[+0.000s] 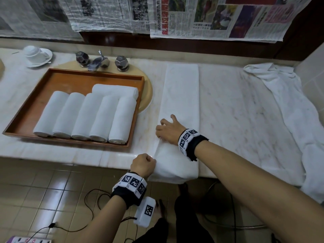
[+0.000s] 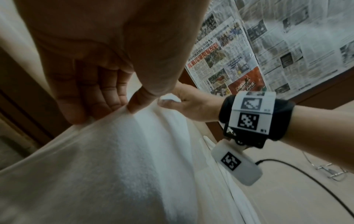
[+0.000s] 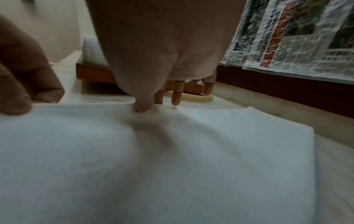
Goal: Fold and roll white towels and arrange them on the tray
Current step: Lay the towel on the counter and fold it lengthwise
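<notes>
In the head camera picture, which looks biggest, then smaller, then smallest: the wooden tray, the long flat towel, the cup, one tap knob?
1. Tray
2. Flat towel, looks nearly as big
3. Cup
4. Tap knob
Cup and knob sit farthest from the camera, so they may look smaller than they are.

The folded towel [image 1: 181,95] at the centre is matt white terry cloth with a fine nubbly pile; the same cloth makes the rolled towels [image 1: 84,114] and the crumpled towel [image 1: 287,109] at 3 o'clock. The tray [image 1: 52,79] is smooth reddish-brown wood with a slight sheen, lying partly on a pale, possibly plastic round board [image 1: 147,95]. The counter [image 1: 236,106] is polished veined marble, glossy at its edge. At 11 o'clock, the taps [image 1: 100,61] are shiny faceted metal, the cup and saucer [image 1: 37,55] glazed white ceramic. Crinkled matt newspaper [image 1: 210,16] covers the wall. The floor tiles [image 1: 43,190] gleam.
</notes>
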The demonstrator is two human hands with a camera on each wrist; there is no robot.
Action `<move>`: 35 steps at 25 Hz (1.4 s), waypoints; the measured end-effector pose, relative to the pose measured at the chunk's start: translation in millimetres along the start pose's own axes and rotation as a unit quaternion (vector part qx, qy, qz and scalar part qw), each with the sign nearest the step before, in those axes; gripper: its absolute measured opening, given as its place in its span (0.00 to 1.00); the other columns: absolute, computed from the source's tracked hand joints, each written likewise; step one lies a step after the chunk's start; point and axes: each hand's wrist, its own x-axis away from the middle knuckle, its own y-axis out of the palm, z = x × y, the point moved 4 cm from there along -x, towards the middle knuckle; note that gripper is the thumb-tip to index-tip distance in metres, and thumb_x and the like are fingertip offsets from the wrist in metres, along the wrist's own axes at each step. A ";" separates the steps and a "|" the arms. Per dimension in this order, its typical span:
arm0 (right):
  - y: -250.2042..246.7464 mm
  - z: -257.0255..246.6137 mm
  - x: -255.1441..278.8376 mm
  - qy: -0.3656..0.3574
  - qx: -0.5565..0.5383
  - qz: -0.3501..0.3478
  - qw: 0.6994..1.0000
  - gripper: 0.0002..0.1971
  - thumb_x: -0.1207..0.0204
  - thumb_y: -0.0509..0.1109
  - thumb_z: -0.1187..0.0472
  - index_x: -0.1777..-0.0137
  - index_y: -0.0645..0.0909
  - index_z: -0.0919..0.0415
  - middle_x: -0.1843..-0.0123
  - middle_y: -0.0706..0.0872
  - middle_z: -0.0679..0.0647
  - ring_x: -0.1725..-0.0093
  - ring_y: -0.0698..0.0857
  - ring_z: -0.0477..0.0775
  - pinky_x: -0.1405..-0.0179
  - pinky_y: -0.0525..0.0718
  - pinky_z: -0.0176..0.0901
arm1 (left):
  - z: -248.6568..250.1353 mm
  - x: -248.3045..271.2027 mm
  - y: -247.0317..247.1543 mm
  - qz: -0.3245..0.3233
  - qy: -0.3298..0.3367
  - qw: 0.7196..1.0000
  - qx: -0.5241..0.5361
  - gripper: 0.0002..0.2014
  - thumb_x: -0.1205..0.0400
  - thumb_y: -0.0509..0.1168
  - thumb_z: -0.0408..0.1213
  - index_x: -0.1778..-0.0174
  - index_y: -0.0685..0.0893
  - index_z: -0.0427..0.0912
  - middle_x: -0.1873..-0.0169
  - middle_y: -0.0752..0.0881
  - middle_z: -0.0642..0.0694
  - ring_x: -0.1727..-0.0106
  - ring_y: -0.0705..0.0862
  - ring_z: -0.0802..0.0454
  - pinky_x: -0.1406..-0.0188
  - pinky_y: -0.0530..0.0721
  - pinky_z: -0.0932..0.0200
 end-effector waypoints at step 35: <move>3.6 57.0 -57.5 -0.045 0.034 0.073 0.996 0.15 0.17 0.53 0.70 0.36 0.77 0.58 0.34 0.76 0.57 0.29 0.71 0.60 0.32 0.66 0.63 | 54.3 -62.4 -13.6 0.071 -0.005 0.997 0.012 0.06 0.25 0.69 0.43 0.63 0.79 0.50 0.58 0.86 0.49 0.55 0.86 0.45 0.52 0.87 0.51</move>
